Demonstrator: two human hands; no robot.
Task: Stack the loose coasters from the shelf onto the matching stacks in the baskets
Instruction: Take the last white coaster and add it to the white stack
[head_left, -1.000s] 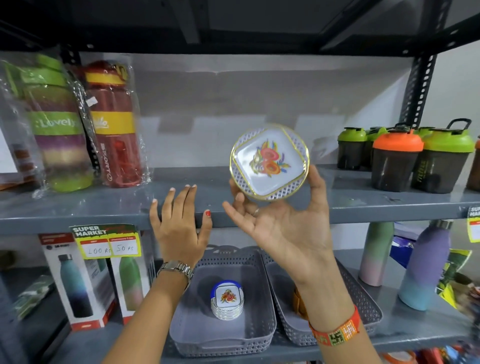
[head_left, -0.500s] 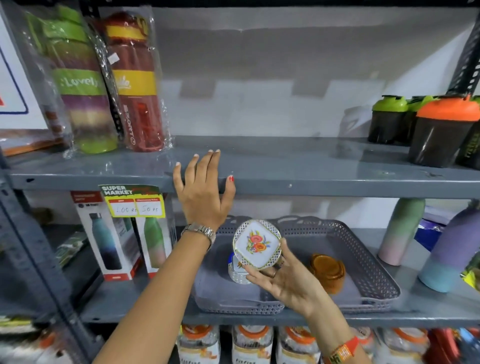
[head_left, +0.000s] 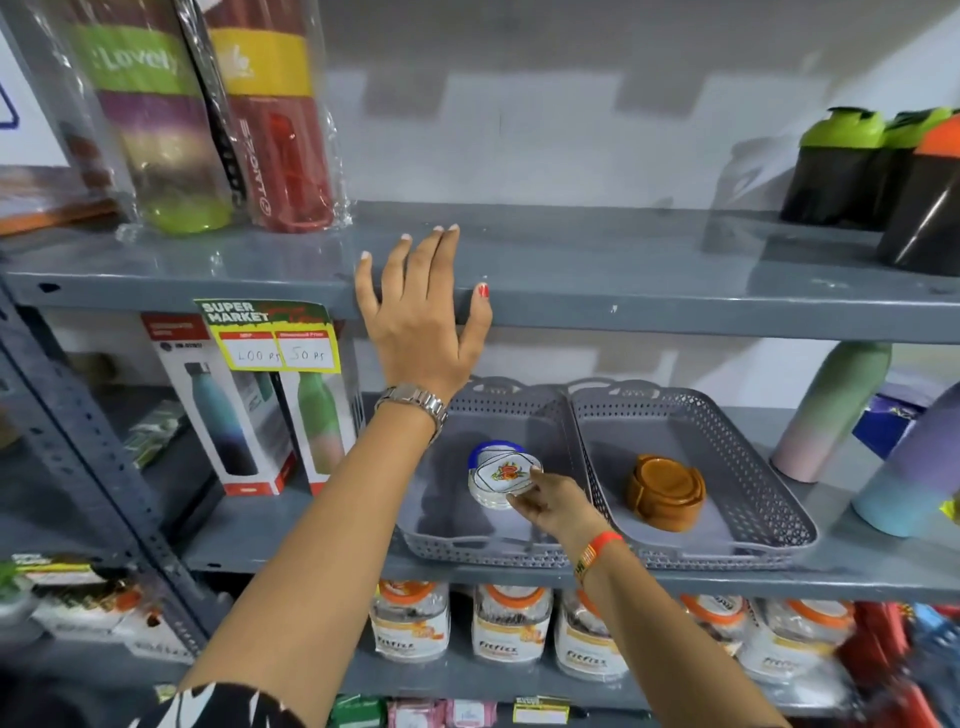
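Observation:
A white coaster with a red flower print (head_left: 506, 473) lies on top of the matching white stack (head_left: 491, 498) in the left grey basket (head_left: 457, 545). My right hand (head_left: 550, 504) pinches the coaster's right edge with its fingertips. The right grey basket (head_left: 769, 499) holds a stack of brown coasters (head_left: 665, 493). My left hand (head_left: 423, 312) rests flat against the front edge of the upper shelf (head_left: 675, 306), fingers spread, holding nothing. The part of the upper shelf in front of me shows no loose coasters.
Wrapped bottles (head_left: 218, 114) stand at the upper left, shaker cups (head_left: 852, 166) at the upper right. Boxed bottles (head_left: 244, 405) sit left of the baskets, pastel bottles (head_left: 831, 410) to the right. Jars (head_left: 511, 629) fill the shelf below.
My right hand has carried the flowered coaster down from in front of the upper shelf into the left basket and onto the white stack. My left hand stays at the shelf edge.

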